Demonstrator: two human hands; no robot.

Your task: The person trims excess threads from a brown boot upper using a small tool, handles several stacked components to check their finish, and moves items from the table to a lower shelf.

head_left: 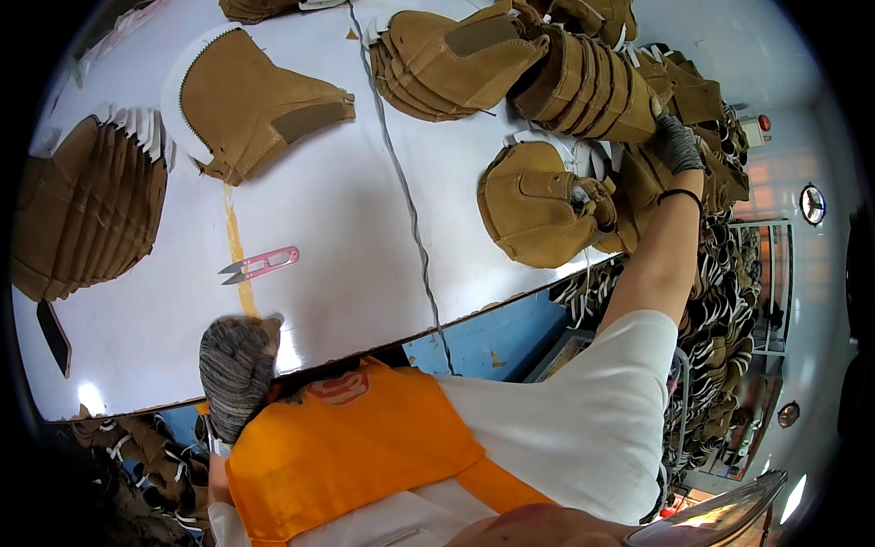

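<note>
My right hand (676, 144), in a grey glove with a bare fingertip showing, reaches far right. It grips the end of a row of nested brown shoe uppers (597, 87). My left hand (237, 376), also gloved in grey, rests curled at the table's near edge. Its palm side is hidden. Beyond it lie pink-handled thread snips (262, 265), blades pointing left. One flat brown upper with a white lining edge (241, 100) lies farther off. A rounded, stitched upper (538, 205) sits at the right, near my right forearm.
A fanned stack of brown uppers (100, 201) stands at the left, with a dark flat phone-like object (54, 337) nearer me. Another stack (447, 64) lies at the far middle. A dark cable (407, 187) crosses the white table (337, 237). Heaps of uppers (715, 346) fill the right side.
</note>
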